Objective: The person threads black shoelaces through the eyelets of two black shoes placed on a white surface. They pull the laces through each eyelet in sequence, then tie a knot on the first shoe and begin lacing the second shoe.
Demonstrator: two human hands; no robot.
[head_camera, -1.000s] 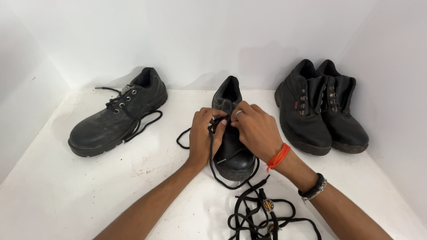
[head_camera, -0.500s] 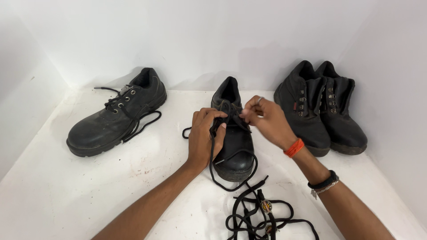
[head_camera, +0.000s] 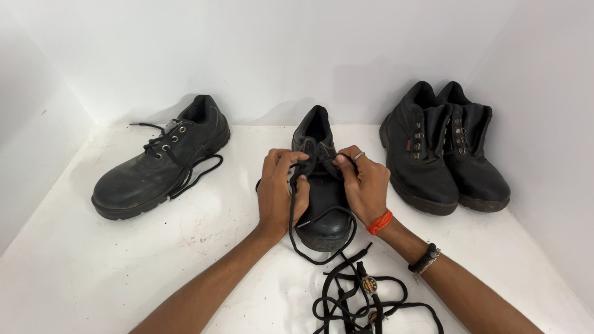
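Both forearms reach in from the near edge and meet over a black leather shoe [head_camera: 322, 204] standing toe-toward-the-viewer in the middle of the white surface [head_camera: 74, 266]. The left hand [head_camera: 281, 192] lies along the shoe's left side, knuckles up, its fingers curled and pinching a black lace [head_camera: 292, 213] near the eyelets; the lace drops in a loose loop around the rounded, dull toe cap. The right hand [head_camera: 365, 182] sits on the right side with fingers bent inward, gripping the lace at the tongue; a ring shows on one finger, an orange band and a dark beaded bracelet on the wrist. A tangle of spare black laces [head_camera: 365, 297] lies near, just right of the shoe. Far left rests a scuffed black shoe [head_camera: 158, 167] on its own, laces trailing. Far right stands a pair of taller black boots [head_camera: 442, 145] with metal eyelets, touching side by side.
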